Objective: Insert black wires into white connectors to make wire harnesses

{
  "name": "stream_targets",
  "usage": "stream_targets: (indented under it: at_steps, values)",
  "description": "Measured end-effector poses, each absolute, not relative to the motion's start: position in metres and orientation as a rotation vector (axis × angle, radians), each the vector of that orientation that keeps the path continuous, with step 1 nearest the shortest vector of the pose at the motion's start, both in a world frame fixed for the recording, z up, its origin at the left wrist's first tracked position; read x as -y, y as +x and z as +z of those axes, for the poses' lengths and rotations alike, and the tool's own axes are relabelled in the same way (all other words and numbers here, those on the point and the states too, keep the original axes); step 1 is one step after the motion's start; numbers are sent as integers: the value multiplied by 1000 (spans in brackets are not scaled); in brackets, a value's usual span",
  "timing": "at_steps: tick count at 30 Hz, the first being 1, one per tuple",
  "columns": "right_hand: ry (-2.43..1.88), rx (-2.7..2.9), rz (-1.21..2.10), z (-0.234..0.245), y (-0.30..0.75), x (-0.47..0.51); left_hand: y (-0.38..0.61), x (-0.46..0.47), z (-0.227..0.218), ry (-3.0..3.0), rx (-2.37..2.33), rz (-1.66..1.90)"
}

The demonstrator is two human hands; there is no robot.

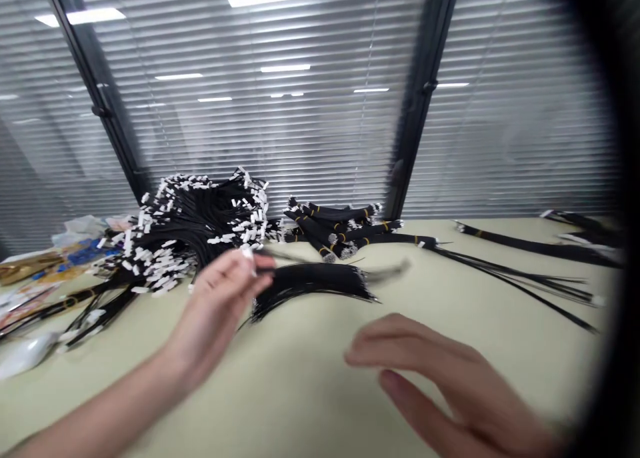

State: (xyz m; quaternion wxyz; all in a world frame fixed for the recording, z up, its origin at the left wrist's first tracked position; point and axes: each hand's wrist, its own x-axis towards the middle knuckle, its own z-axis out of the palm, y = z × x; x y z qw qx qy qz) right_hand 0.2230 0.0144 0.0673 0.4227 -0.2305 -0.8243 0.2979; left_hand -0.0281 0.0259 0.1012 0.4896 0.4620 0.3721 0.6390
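Observation:
My left hand (pixel 225 295) is closed in a pinch on a thin black cable (pixel 290 255). A small white connector shows at its fingertips, and the cable's far end trails off blurred to the right. Just beyond that hand, a loose bundle of black cables (pixel 315 281) lies on the pale table. My right hand (pixel 430 371) hovers over the table nearer to me, its fingers stretched out and the thumb apart, with nothing in it. Behind my left hand rises a big heap of black cables with white connectors (pixel 200 225).
Black cable bundles tied with yellow bands (pixel 345 228) are stacked at the back. More cables (pixel 525 241) lie along the right side. Plastic bags (pixel 83 231) and a white computer mouse-like object (pixel 27 355) are at the left. A window with blinds (pixel 280 138) borders the table (pixel 300 391).

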Motion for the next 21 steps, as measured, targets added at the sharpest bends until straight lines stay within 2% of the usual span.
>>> stream_targets:
  at_steps: [3, 8, 15, 18, 21]
  values:
    - [-686, 2165, 506, 62, 203, -24, 0, -11, 61, 1036, -846, 1268]
    - [-1010, 2217, 835, 25, 187, -50, 12, -7, 19, 888, -800, 1182]
    - [-972, 2303, 945, 22, 197, -79, 8, -24, 12, 845, -874, 1186]
    - [-931, 2314, 817, 27, 200, -81, 8, -26, 9, 774, -851, 1142]
    - [-781, 2355, 489, 28, 202, -81, 9, -25, 9, 792, -867, 1071]
